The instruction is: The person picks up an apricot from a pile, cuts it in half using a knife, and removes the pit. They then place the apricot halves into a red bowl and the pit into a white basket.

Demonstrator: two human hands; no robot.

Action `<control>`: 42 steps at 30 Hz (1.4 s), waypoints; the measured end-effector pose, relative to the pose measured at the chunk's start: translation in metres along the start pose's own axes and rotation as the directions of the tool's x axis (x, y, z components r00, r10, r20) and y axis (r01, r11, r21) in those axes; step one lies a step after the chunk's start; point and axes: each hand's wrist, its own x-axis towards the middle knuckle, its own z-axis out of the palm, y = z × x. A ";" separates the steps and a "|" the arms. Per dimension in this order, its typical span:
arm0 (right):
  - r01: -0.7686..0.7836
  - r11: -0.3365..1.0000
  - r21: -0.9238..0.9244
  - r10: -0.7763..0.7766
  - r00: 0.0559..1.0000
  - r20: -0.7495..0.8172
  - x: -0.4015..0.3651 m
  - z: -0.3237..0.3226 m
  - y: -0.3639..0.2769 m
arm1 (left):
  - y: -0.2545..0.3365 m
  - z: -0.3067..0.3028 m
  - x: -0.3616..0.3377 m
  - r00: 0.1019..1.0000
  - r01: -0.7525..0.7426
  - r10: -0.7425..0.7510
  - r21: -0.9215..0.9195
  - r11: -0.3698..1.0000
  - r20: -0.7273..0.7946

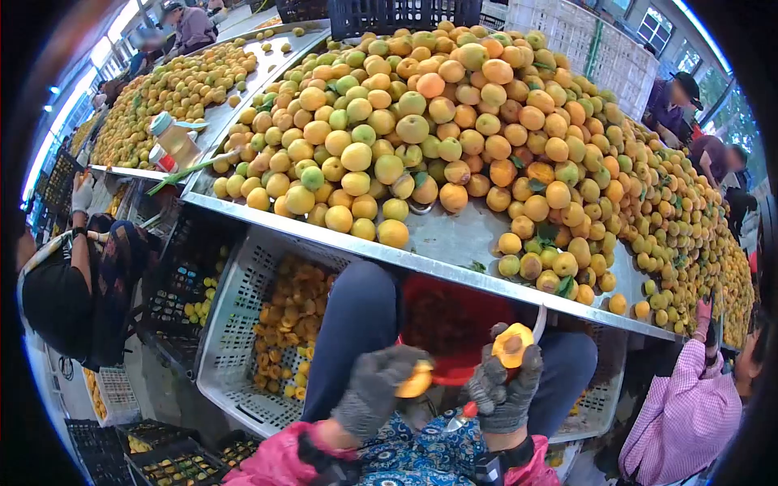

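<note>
Both my hands wear dark grey gloves, with pink sleeves behind them. My left hand [377, 390] is closed around an apricot half [415, 380], slightly blurred. In the closed fingers of my right hand [504, 390] sits another apricot half [514, 345], cut face up, with the brown pit or its hollow at the centre. A red-handled tool [468, 411] is also in my right hand. A pale curved blade [540, 321] sticks up beside the same hand; whether it belongs to that handle is hidden. Below the table edge, between my knees, stands a red tub [454, 375] with dark contents.
A metal table [442, 239] bears a large heap of apricots [413, 130]. Left of my leg stands a white crate [215, 344] holding apricot halves [284, 324]. A black crate [174, 279] lies beyond it. A co-worker in pink checks [681, 413] sits at right, another person [73, 283] at left.
</note>
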 end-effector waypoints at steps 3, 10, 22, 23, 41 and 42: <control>-0.111 0.956 -0.273 0.108 0.994 -0.025 0.001 0.005 -0.015 | 0.030 -0.061 -0.025 0.969 -0.105 0.086 -0.072 0.992 -0.233; -0.273 0.794 -0.542 0.238 0.962 -0.136 0.006 0.014 -0.016 | 0.045 -0.081 -0.023 0.704 -0.332 0.656 0.691 0.642 -0.272; -0.313 0.611 -0.727 0.232 0.949 -0.214 -0.005 -0.003 -0.017 | -0.034 0.055 0.056 0.896 -0.437 0.417 0.142 0.888 0.150; -0.300 0.583 -0.755 0.201 0.954 -0.225 -0.007 -0.002 -0.016 | -0.041 0.056 0.055 0.929 -0.354 0.348 0.034 0.934 0.126; -0.122 0.586 -0.801 -0.159 0.952 -0.262 0.002 -0.033 0.008 | -0.051 0.083 0.071 0.989 -0.085 0.118 -0.311 0.947 0.089; -0.140 0.615 -0.776 -0.140 0.949 -0.281 0.005 -0.042 0.012 | -0.059 0.083 0.072 0.988 -0.121 0.142 -0.295 0.948 0.052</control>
